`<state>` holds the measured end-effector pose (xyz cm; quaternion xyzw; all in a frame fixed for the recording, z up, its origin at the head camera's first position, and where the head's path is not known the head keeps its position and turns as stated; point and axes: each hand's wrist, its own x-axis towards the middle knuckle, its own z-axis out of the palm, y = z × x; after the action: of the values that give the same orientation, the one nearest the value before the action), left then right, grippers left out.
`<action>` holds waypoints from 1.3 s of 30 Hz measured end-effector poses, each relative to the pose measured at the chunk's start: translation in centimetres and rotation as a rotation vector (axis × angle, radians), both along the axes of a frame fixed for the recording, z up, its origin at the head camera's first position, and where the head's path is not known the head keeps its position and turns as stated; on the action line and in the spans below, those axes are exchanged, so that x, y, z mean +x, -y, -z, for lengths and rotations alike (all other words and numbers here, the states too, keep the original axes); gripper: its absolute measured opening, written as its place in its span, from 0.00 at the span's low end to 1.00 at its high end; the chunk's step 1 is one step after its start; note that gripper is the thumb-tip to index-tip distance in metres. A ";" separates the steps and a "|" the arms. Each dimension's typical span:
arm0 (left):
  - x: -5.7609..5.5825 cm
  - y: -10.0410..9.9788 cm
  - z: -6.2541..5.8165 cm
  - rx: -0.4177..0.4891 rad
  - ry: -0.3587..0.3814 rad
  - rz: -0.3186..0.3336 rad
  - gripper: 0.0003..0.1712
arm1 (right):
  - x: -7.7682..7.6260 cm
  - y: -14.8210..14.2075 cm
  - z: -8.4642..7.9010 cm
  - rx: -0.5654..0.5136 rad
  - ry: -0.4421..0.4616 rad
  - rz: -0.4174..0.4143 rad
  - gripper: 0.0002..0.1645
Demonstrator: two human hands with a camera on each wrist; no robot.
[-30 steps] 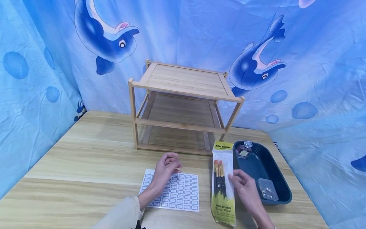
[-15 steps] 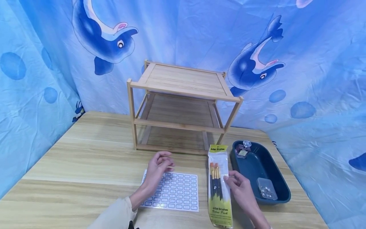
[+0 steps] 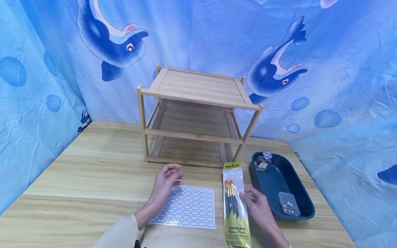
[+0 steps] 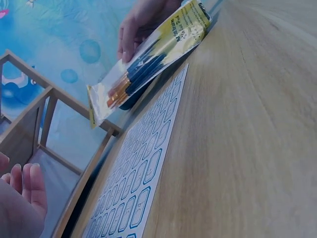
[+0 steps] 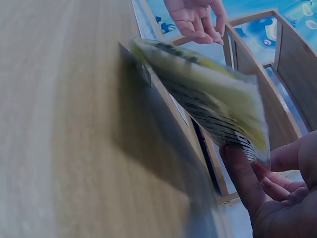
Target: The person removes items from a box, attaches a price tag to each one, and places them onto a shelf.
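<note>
A clear pack of artist brushes [image 3: 234, 220] with yellow ends stands in front of the rack, lifted off the table. My right hand [image 3: 260, 209] pinches its right edge between thumb and fingers; the right wrist view shows the fingertips on the back of the pack [image 5: 208, 94]. Left of it lies a white sheet [image 3: 193, 208] printed with rows of small blue-outlined labels. Over the sheet's upper left corner hovers my left hand [image 3: 161, 187], its fingers loosely bent. Nothing shows between those fingers in the left wrist view, where the hand [image 4: 22, 208] is partly cut off.
A three-tier wooden rack [image 3: 198, 138] stands at the back of the table. To the right is a dark teal basin [image 3: 276, 184] with a clear box of small shiny pieces [image 3: 289, 204] and small items in its far corner. A dolphin-print curtain [image 3: 198, 34] surrounds the table.
The right hand has moved the brush pack slightly left and toward me, lowering it in view. My left hand has drifted a little left over the sheet. The head view has shifted slightly.
</note>
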<state>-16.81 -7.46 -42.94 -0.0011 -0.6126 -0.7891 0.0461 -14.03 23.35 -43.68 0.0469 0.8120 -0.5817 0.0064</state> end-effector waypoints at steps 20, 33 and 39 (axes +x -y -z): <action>-0.5 2.9 -0.1 -0.024 0.024 -0.050 0.17 | -0.7 -0.3 1.1 0.065 -0.013 -0.003 0.10; -0.4 3.0 -0.2 -0.046 0.025 -0.060 0.16 | -0.5 -0.2 0.9 0.169 -0.036 -0.031 0.11; -0.3 3.0 -0.2 -0.057 0.022 -0.064 0.15 | -0.2 0.1 0.2 0.323 -0.037 -0.064 0.17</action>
<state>-17.07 -10.51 -42.71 0.0259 -0.6349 -0.7694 0.0647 -14.23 23.20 -43.92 0.0108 0.8961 -0.4437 0.0025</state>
